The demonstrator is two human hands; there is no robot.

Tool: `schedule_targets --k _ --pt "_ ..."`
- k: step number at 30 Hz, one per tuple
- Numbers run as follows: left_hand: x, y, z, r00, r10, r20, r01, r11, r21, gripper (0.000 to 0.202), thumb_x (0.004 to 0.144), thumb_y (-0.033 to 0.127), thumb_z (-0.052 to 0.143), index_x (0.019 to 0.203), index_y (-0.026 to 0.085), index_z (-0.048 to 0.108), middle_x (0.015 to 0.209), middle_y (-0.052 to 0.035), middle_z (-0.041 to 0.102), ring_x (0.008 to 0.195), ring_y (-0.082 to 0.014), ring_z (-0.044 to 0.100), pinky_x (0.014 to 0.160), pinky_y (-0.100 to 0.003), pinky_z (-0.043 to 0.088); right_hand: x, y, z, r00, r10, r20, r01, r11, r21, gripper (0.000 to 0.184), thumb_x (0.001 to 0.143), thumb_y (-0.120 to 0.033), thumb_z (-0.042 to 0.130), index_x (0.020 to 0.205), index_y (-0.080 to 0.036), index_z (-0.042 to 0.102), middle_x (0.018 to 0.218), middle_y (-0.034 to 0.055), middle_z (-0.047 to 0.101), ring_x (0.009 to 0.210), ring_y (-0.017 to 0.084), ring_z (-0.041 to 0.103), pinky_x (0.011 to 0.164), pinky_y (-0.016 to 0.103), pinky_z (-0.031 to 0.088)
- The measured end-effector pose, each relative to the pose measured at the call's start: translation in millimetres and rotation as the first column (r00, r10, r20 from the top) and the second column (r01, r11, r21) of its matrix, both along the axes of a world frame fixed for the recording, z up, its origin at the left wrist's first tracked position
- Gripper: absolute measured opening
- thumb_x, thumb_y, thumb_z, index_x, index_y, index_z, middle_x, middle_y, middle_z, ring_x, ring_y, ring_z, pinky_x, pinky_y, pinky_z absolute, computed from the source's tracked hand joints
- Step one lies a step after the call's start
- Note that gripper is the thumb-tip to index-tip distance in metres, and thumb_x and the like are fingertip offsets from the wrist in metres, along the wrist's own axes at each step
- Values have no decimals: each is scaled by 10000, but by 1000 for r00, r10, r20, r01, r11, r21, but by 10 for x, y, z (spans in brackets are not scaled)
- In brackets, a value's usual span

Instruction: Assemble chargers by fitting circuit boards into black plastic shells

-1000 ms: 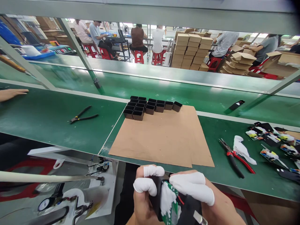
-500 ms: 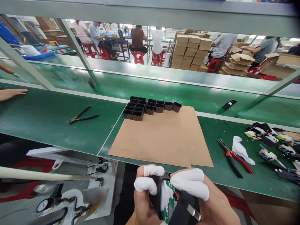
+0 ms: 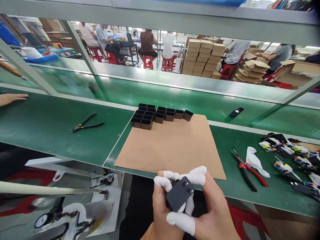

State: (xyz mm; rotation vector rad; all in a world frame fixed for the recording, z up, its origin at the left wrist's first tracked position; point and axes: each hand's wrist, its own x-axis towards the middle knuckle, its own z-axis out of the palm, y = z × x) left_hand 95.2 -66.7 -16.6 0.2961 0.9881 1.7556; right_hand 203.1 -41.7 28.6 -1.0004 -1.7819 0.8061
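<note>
Across the green worktop (image 3: 50,130) lies a brown cardboard sheet (image 3: 172,143), its near edge partly hidden behind the hands. A cluster of open black boxes (image 3: 160,115) sits on its far-left corner, and red-handled pliers (image 3: 246,168) lie to the right. Just below the worktop's near edge, the left hand (image 3: 161,206) and right hand (image 3: 212,210), wrists cut off by the frame, each have their grip closed on a small dark grey part (image 3: 178,198). White-capped fingertips (image 3: 197,175) cover its far edge, and what lies behind it cannot be made out. Half a second ago a green-and-white board face and a red wire showed. Now a plain flat face is turned toward the camera, and the hands sit higher. Its long axis slants from near left to far right, with a small tab at the far-right end.
</note>
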Motion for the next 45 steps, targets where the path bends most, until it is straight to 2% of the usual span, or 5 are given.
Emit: schedule_targets --k 7,15,23,29,45 --pt "18 -102 18 956 -62 -285 33 994 -107 628 644 351 1012 1158 243 667 979 -16 714 917 -199 741 848 -283 644 190 -8 -156 995 83 -62 -90 990 -109 556 875 -566 883 1332 -339 662 1194 52 673 1046 252 701 890 337 606" --pt "-172 -101 -19 891 -240 -386 222 971 -91 550 698 264 960 1141 243 635 1014 -13 753 893 -193 764 837 -277 651 324 -83 -302 970 195 -143 -221 955 -197 495 947 -403 831 1395 -351 626 1291 69 672 1168 266 700 1015 375 585" --pt "-146 -56 -193 753 -66 -654 200 971 132 421 797 90 792 1037 296 515 1041 22 592 886 -155 659 796 -267 605 96 -53 -235 980 70 -185 -92 989 -113 617 817 -374 958 1359 -369 664 1239 34 669 1111 231 697 961 313 600" --pt "-128 -109 -240 634 117 -764 88 971 222 465 804 88 811 1152 284 572 1111 -40 610 1021 -206 672 884 -318 627 17 -37 -146 964 36 -265 -65 993 -100 401 905 -170 797 1252 -336 679 1104 15 684 997 181 682 865 272 595" --pt "8 -184 -267 694 165 -701 -43 981 188 601 859 269 879 1395 255 608 1269 -115 722 1168 -267 745 992 -362 635 56 87 166 966 138 -218 -113 986 122 535 931 33 658 1326 -323 713 1191 34 796 1023 172 786 856 277 666"
